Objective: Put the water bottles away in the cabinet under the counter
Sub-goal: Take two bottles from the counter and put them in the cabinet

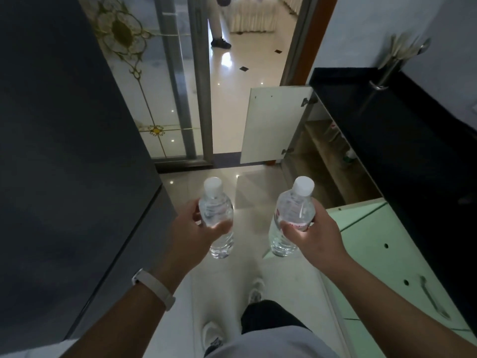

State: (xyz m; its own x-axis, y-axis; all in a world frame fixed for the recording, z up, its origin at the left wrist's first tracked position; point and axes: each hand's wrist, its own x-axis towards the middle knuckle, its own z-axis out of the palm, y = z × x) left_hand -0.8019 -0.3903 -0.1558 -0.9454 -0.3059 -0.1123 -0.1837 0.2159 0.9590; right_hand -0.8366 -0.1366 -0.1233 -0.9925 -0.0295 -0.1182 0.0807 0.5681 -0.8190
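Note:
I hold two clear water bottles with white caps upright over the tiled floor. My left hand (192, 229) grips the left bottle (215, 202) round its middle. My right hand (313, 232) grips the right bottle (294, 202), which has a red-printed label. To the right, the cabinet under the black counter (392, 130) stands open, its far white door (271, 125) swung out. Inside on the wooden shelves (320, 151) a few bottles are dimly visible under the counter's edge.
A near cabinet door (382, 244), pale green, is swung open at my right side. A tall dark appliance (64, 151) fills the left. Ahead is a glass sliding door with an open doorway; a person's leg (215, 21) stands beyond. A metal utensil holder (392, 63) sits on the counter.

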